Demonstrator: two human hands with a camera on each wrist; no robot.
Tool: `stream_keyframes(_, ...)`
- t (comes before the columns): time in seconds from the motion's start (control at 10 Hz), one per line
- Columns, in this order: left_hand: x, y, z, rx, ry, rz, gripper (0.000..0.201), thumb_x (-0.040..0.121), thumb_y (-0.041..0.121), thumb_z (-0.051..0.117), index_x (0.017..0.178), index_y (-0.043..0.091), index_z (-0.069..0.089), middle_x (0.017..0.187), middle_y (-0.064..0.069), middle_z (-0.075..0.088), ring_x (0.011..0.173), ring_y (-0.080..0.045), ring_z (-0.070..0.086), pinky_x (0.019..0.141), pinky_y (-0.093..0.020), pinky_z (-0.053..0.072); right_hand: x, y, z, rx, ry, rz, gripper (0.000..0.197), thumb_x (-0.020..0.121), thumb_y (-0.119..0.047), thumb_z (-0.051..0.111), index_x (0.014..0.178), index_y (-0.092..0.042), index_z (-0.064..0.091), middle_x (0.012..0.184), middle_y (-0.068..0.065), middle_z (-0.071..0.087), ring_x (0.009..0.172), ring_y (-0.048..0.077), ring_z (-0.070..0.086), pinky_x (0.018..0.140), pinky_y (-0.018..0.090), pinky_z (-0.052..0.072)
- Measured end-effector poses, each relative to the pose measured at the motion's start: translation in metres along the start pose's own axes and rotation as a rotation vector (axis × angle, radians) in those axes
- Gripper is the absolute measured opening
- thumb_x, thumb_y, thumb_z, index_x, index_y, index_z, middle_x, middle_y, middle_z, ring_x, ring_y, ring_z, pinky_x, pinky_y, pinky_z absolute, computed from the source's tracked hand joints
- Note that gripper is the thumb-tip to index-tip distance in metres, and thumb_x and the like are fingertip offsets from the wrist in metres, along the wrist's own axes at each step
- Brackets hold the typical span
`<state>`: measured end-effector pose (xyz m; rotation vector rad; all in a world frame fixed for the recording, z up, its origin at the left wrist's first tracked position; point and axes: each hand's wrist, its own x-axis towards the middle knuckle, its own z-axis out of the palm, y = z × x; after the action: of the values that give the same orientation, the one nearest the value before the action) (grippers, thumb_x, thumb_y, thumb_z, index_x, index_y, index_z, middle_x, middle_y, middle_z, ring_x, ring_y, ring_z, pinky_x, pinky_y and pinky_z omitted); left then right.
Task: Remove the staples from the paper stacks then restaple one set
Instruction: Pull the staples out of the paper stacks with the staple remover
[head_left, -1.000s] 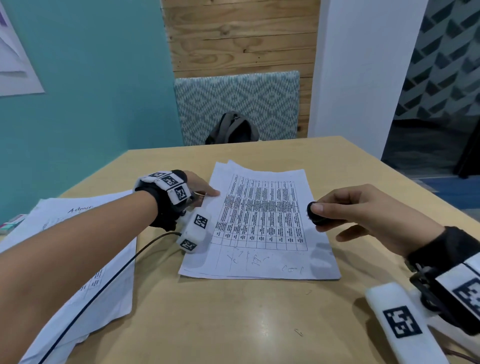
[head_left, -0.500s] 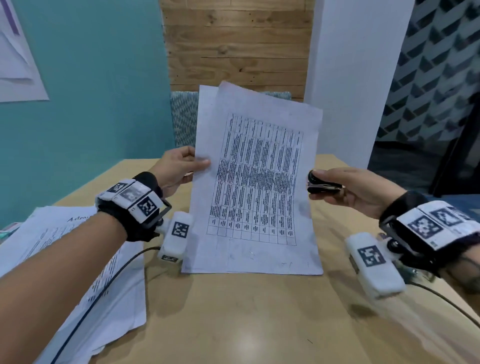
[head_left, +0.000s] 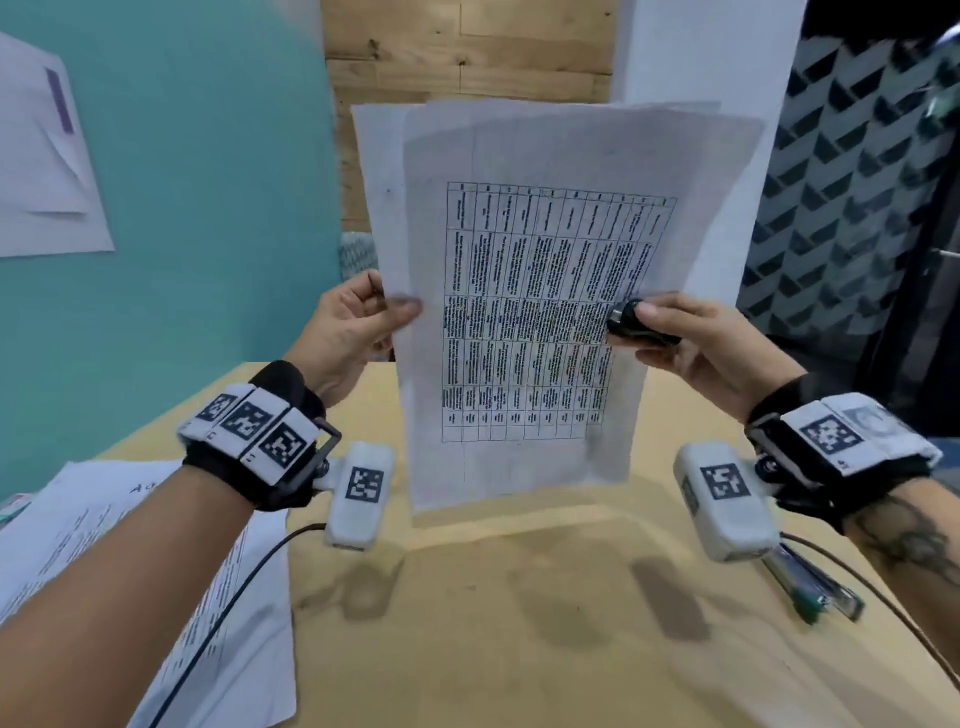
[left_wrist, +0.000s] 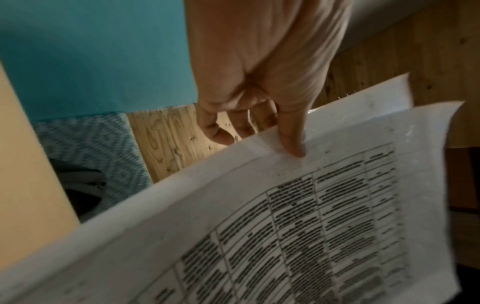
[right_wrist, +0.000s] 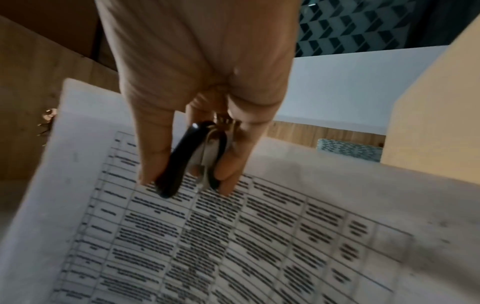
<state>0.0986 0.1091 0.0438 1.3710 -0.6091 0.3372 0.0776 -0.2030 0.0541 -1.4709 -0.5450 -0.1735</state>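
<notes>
Papers (head_left: 104, 545) loose on the left of the table (head_left: 519, 623), near edge, with a cable across them; pens (head_left: 810, 592) at the right, half hidden under the right wrist camera. Teal wall left, wood panelling far behind, white pillar and patterned panel to the right; sheet pinned on the teal wall. Patterned chair back and dark bag seen past the table's far edge in the left wrist view.

Paper stack (head_left: 524, 312) held upright above the table, printed grid facing the head camera, sheets fanned slightly at the top, blocking the far wall from view. Left hand (head_left: 348, 332) pinching the stack's left edge, thumb on the front, fingers behind. Right hand (head_left: 696, 343) clenched round a black staple remover (head_left: 631, 322), thumb on top, fingers below, the tool's nose touching or just over the stack's right edge; cannot tell whether the paper itself is also gripped there.
</notes>
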Motion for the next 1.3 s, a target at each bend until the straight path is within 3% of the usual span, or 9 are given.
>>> stream_keyframes(0.2,0.015,0.014,0.01,0.1,-0.014,0.14,0.024,0.066,0.033,0.072,0.081,0.018,0.061,0.069,0.016,0.068,0.067,0.005,0.06,0.063,-0.007,0.045,0.009,0.003,0.006,0.02,0.078,-0.161,0.069,0.024,-0.051,0.091,0.082,-0.019,0.071,0.086,-0.002,0.074,0.08,0.009,0.068,0.063,0.015,0.051)
stream_keyframes(0.3,0.002,0.0,-0.007,0.276,-0.156,0.033,0.044,0.062,0.05,0.077,0.102,0.033,0.07,0.11,0.01,0.069,0.102,-0.005,0.062,0.083,-0.019,0.05,-0.006,0.022,0.001,-0.067,0.0,-0.081,0.072,0.027,-0.052,0.09,0.087,-0.018,0.071,0.086,0.0,0.074,0.079,0.01,0.069,0.061,0.016,0.051)
stream_keyframes(0.4,-0.009,-0.011,-0.013,0.338,-0.368,-0.007,0.06,0.06,0.063,0.073,0.11,0.03,0.067,0.115,0.012,0.065,0.103,-0.002,0.062,0.094,-0.029,0.049,-0.02,0.032,-0.01,-0.167,-0.087,0.025,0.056,0.063,-0.027,0.082,0.115,-0.014,0.064,0.092,-0.004,0.074,0.08,0.011,0.069,0.061,0.018,0.051)
stream_keyframes(0.5,-0.048,0.01,0.011,-0.185,-0.759,0.618,0.037,0.067,0.046,0.075,0.103,0.042,0.068,0.107,0.024,0.066,0.106,0.002,0.061,0.092,-0.019,0.049,-0.027,0.026,-0.017,-0.184,-0.165,0.069,0.062,0.061,-0.019,0.079,0.119,-0.026,0.059,0.092,-0.004,0.073,0.077,0.011,0.069,0.059,0.017,0.05)
stream_keyframes(0.6,-0.04,0.018,0.028,0.127,-0.181,-0.218,0.052,0.067,0.05,0.074,0.113,0.028,0.062,0.104,0.012,0.071,0.1,-0.005,0.065,0.069,-0.003,0.047,-0.036,0.023,-0.017,-0.179,-0.201,0.101,0.064,0.029,-0.047,0.092,0.086,-0.023,0.076,0.085,0.006,0.074,0.076,0.012,0.069,0.055,0.018,0.052)
stream_keyframes(0.9,-0.045,-0.026,0.003,0.12,-0.199,-0.583,0.093,0.033,0.057,0.088,0.111,0.013,0.065,0.117,-0.011,0.066,0.105,-0.025,0.065,0.089,-0.041,0.052,-0.054,0.041,-0.015,0.046,-0.293,0.489,0.064,0.034,-0.04,0.095,0.084,-0.006,0.075,0.093,0.017,0.072,0.083,0.026,0.071,0.044,0.018,0.051)
stream_keyframes(1.0,-0.044,-0.022,-0.004,0.231,-0.203,-0.625,0.1,0.022,0.062,0.086,0.109,0.017,0.064,0.113,-0.006,0.069,0.099,-0.022,0.067,0.084,-0.04,0.054,-0.06,0.048,-0.012,0.087,-0.295,0.555,0.064,0.034,-0.038,0.095,0.085,-0.004,0.075,0.092,0.017,0.072,0.079,0.025,0.072,0.043,0.018,0.05)
stream_keyframes(1.2,-0.016,0.022,0.019,0.883,-0.017,-0.21,0.074,0.074,0.044,0.069,0.138,0.021,0.039,0.137,-0.003,0.046,0.123,-0.016,0.044,0.097,-0.03,0.035,-0.071,0.056,-0.01,0.114,-0.314,0.608,0.069,0.038,-0.037,0.094,0.091,0.001,0.071,0.09,0.019,0.071,0.078,0.025,0.072,0.043,0.018,0.051)
stream_keyframes(1.3,-0.006,0.033,0.051,1.117,-0.281,-0.076,0.06,0.078,0.037,0.069,0.132,0.021,0.048,0.136,0.002,0.048,0.126,-0.014,0.043,0.103,-0.028,0.032,-0.075,0.057,-0.009,0.127,-0.307,0.62,0.069,0.038,-0.035,0.095,0.091,0.003,0.071,0.093,0.02,0.071,0.08,0.029,0.071,0.043,0.019,0.052)
